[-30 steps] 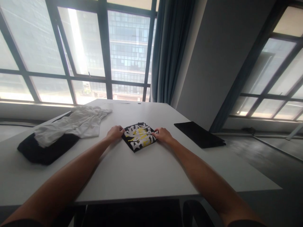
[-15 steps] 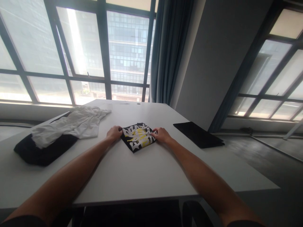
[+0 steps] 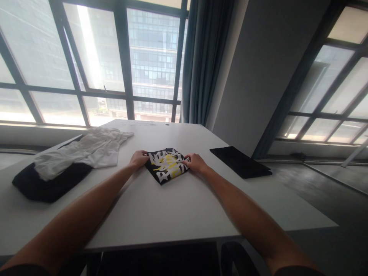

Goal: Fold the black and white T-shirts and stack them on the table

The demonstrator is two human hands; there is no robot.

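Note:
A folded black cloth with a white and yellow print (image 3: 168, 165) lies on the white table (image 3: 172, 214), one corner pointing towards me. My left hand (image 3: 139, 158) pinches its left corner between thumb and fingers. At its right edge, my right hand (image 3: 195, 162) grips the cloth, with the fingertips on the printed face. Both forearms reach in from the bottom of the view.
On the left, a crumpled white cloth (image 3: 100, 147) lies partly over a black cloth (image 3: 54, 184). A flat folded black cloth (image 3: 241, 161) rests at the table's right edge. Part of a black chair (image 3: 240, 257) shows below the front edge.
The view has shifted very slightly. Both hands keep their hold on the printed cloth, which looks nearly the same as before.

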